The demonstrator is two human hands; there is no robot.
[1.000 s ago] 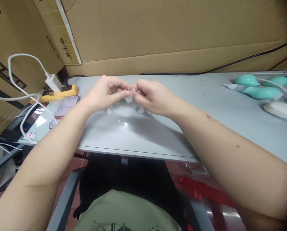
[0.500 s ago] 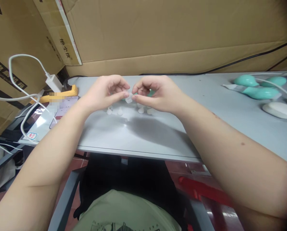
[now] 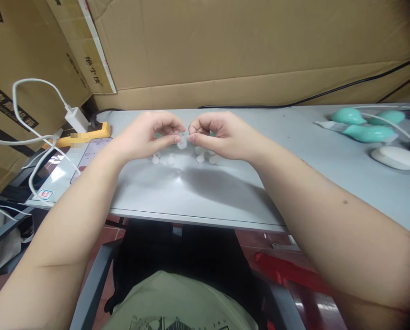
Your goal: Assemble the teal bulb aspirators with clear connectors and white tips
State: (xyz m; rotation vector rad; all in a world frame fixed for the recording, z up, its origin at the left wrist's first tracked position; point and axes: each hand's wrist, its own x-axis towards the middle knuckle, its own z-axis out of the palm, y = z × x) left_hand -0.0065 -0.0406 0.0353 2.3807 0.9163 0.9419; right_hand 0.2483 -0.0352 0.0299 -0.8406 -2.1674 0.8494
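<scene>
A small translucent white plastic piece [image 3: 182,141] with a rounded lower end hangs above the table, between my two hands. My left hand [image 3: 158,133] pinches its left side between thumb and forefinger. From the other side, my right hand [image 3: 215,133] closes thumb and forefinger at its edge. Below the hands, several small translucent pieces with round white ends [image 3: 171,159] lie or stand on the grey table [image 3: 177,197]. Bits of green show behind the fingers of both hands, mostly covered, so their shape cannot be made out.
Turquoise egg-shaped items [image 3: 371,133] in clear wrap and a white computer mouse [image 3: 397,157] sit at the right. At the left are a phone [image 3: 90,158], a yellow power strip [image 3: 98,133] and a white charger [image 3: 77,120] with cables. Cardboard [image 3: 253,46] walls the back.
Both hands and the translucent piece between them have dropped slightly. The grips look the same, and the pieces on the table stay in place.
</scene>
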